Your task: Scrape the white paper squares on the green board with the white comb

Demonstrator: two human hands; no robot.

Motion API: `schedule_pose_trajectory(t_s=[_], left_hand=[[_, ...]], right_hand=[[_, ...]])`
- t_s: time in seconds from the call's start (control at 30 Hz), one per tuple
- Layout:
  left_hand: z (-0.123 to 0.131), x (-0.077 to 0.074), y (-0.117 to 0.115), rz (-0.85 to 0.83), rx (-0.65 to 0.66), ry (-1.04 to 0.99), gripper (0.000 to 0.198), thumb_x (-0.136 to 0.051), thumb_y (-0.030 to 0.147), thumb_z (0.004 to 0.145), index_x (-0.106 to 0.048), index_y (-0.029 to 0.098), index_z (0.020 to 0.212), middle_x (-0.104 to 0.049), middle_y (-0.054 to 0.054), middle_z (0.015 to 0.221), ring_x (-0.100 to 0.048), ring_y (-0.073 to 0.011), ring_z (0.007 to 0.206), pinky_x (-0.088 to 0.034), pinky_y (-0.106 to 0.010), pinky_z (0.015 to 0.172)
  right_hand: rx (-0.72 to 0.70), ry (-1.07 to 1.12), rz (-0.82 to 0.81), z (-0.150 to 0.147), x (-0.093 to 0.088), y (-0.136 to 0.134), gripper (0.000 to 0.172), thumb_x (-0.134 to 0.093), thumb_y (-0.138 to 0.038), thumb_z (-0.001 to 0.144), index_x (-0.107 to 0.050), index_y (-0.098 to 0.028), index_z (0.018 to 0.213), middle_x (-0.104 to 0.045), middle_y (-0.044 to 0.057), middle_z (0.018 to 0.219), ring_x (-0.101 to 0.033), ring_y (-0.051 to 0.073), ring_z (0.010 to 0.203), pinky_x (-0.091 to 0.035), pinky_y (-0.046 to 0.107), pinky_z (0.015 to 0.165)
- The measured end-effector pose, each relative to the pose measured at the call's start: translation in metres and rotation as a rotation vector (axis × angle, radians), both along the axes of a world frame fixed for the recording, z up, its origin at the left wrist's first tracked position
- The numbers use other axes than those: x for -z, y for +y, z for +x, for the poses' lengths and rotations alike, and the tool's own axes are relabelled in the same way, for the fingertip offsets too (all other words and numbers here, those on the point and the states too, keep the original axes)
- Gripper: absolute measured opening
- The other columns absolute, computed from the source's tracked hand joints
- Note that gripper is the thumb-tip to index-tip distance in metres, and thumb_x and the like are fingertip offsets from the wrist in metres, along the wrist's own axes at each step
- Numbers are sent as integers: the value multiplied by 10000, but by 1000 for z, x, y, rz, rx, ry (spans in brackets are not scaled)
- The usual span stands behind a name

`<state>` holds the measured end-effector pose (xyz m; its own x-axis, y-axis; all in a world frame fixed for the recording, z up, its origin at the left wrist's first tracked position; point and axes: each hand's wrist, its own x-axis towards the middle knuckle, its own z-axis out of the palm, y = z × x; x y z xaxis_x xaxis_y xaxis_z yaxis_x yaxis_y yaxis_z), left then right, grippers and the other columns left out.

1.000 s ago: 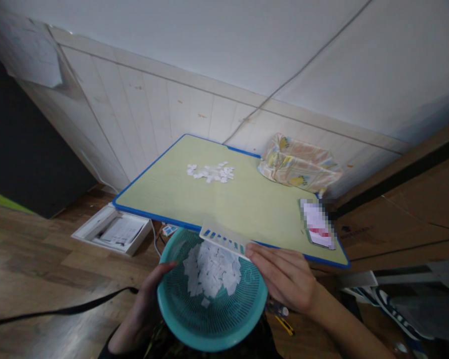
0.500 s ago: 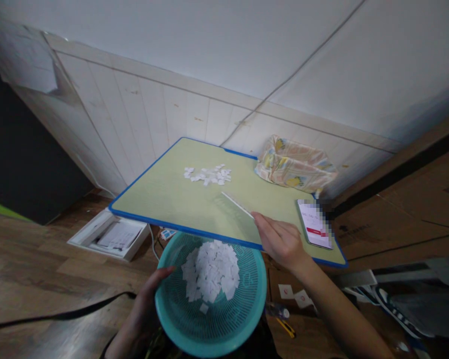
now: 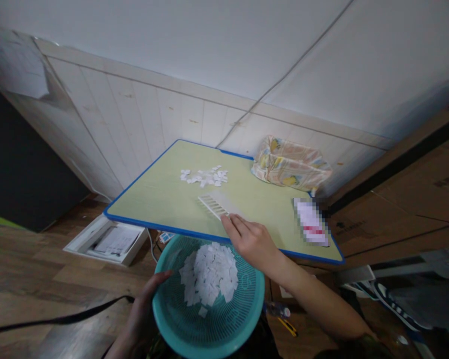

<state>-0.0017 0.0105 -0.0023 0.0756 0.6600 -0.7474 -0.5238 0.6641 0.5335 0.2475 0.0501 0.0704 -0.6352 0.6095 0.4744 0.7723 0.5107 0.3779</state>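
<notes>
My left hand (image 3: 147,299) grips the left rim of a turquoise plastic basket (image 3: 252,304), thumb over the edge, other fingers hidden below. Many small white paper pieces (image 3: 211,274) lie heaped in the basket, with one loose piece nearer me. Closed on one end of a white slotted strip (image 3: 212,207) is my right hand (image 3: 249,239), over the front part of the light green table (image 3: 145,194). The strip's far end points left, short of a scattered group of white paper pieces (image 3: 205,176) on the tabletop.
A patterned cloth-covered basket (image 3: 290,167) stands at the table's back right. A phone (image 3: 310,222) lies on the right side. Below left, a white open box (image 3: 108,242) sits on the floor. Cardboard boxes (image 3: 396,214) rise at right; a yellow cutter (image 3: 287,326) lies below.
My right hand has moved left and slightly toward me with the strip, whose slotted face now shows. My left hand still holds the basket. The view has shifted slightly.
</notes>
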Motion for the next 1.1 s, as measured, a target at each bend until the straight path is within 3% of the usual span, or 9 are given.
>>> schedule_pose_trajectory(t_s=[0.1,0.27,0.4,0.57,0.77,0.9,1.1], left_hand=[[0,0,0,4,16,-29,244,-618,157,797,-720,76,1003,-775,-94,625,-743,-298,611,-608,-383,561],[0,-3,0,38,48,-40,157,-597,170,818,-724,97,762,-762,-102,604,-691,-239,498,-588,-356,531],[-1,-5,-1,44,57,-16,153,-599,173,819,-723,105,761,-760,-90,609,-680,-220,503,-582,-345,549],[-2,1,-1,28,58,-27,146,-650,198,770,-736,99,836,-767,-89,627,-710,-257,566,-586,-363,589],[-1,5,-1,47,65,-94,194,-641,202,781,-744,100,909,-794,-96,703,-731,-273,632,-592,-384,647],[-1,-1,-1,24,53,-41,142,-603,164,811,-725,93,792,-777,-104,644,-704,-237,540,-587,-352,573],[1,-7,-1,14,54,-41,152,-582,153,828,-720,98,794,-763,-88,607,-687,-227,504,-585,-349,540]], right_hand=[[91,-22,-14,15,2,5,388,-487,-8,862,-598,-36,1232,-704,221,1094,-708,254,970,-613,346,758],[115,55,85,27,-5,-1,414,-469,5,852,-581,-34,1249,-715,193,1087,-716,221,926,-606,305,747],[-2,112,131,13,-15,-19,397,-493,-7,855,-577,-15,1242,-717,190,1085,-706,222,965,-606,312,785],[-212,99,83,-17,-18,-47,345,-534,-125,874,-635,-16,1186,-717,203,1078,-681,262,1041,-613,334,819],[-286,97,72,-29,-7,-42,331,-535,-156,883,-654,-50,1174,-728,183,1055,-691,261,1016,-618,346,824],[-187,62,69,-16,-2,-29,326,-544,-113,881,-637,-24,1181,-718,208,1064,-695,261,1006,-615,349,824],[-13,29,81,15,7,-4,341,-503,-18,870,-616,-21,1191,-719,202,1064,-700,235,994,-600,322,807]])
